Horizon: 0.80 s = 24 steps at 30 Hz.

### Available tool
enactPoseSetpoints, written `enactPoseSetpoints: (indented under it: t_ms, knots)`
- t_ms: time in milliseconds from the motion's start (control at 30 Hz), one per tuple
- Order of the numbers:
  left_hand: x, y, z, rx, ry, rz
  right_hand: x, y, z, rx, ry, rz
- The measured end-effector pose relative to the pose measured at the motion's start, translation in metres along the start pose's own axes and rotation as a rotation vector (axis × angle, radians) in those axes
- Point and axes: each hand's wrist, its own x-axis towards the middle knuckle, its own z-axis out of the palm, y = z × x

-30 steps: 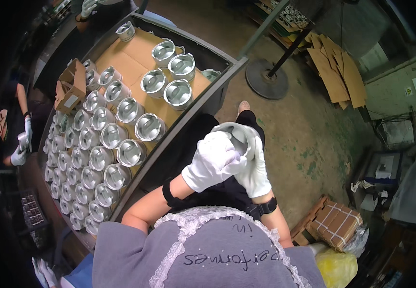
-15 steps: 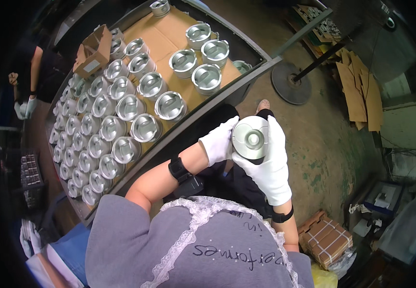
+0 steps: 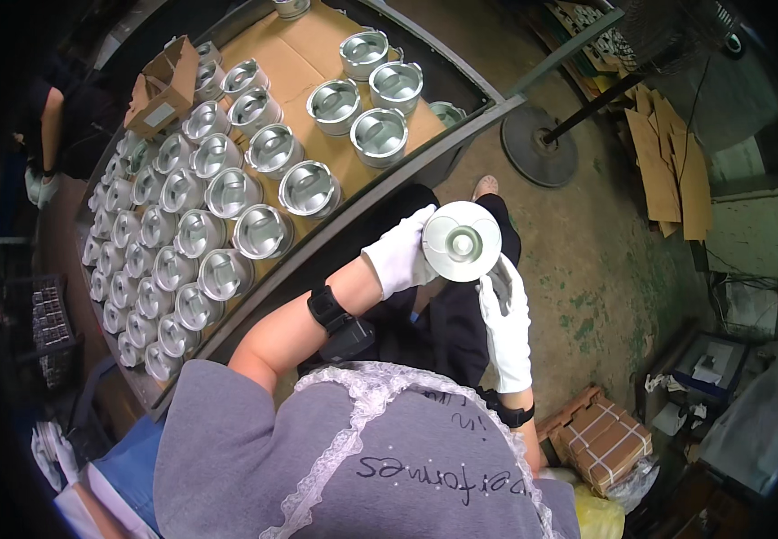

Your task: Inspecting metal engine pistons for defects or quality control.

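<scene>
A silvery metal piston [image 3: 483, 235], its round crown with a bowl in the middle facing up, is held over my lap. My left hand [image 3: 402, 255], in a white glove, grips it from the left side; the fingers behind it are hidden. Just below the piston's right edge is my gloved right hand [image 3: 507, 328], fingers parted and slightly bent, with nothing seen in them. Whether a fingertip still touches the rim I cannot tell. To the left, many similar pistons [image 3: 310, 189] stand in rows on a cardboard-covered table [image 3: 299, 54].
A small torn carton [image 3: 163, 90] sits among the pistons. The table's metal edge [image 3: 353, 203] runs close to my left forearm. Right are a round fan base [image 3: 540, 148], flat cardboard [image 3: 657, 171] and a strapped carton [image 3: 606, 442]. Other people's gloved hands [image 3: 55, 452] show at far left.
My right hand has come off the piston's right side and moved down, its fingers spreading. The piston stays in my left hand, shifted slightly left and up, with its crown turned more toward view.
</scene>
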Motion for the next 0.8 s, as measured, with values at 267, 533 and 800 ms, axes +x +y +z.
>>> enactPoseSetpoints:
  t_ms: [267,533,800]
  knots:
    - [0.016,0.005,-0.005,-0.919,0.298,-0.667,0.002,-0.003,0.008,0.768,-0.219,0.511]
    - [0.021,0.052,0.005,0.104,0.244,-0.175,0.009,0.000,0.029,1.606,-0.503,0.674]
    - [0.018,0.053,0.018,-0.239,0.206,-0.384,0.006,0.035,0.029,1.776,-0.393,0.668]
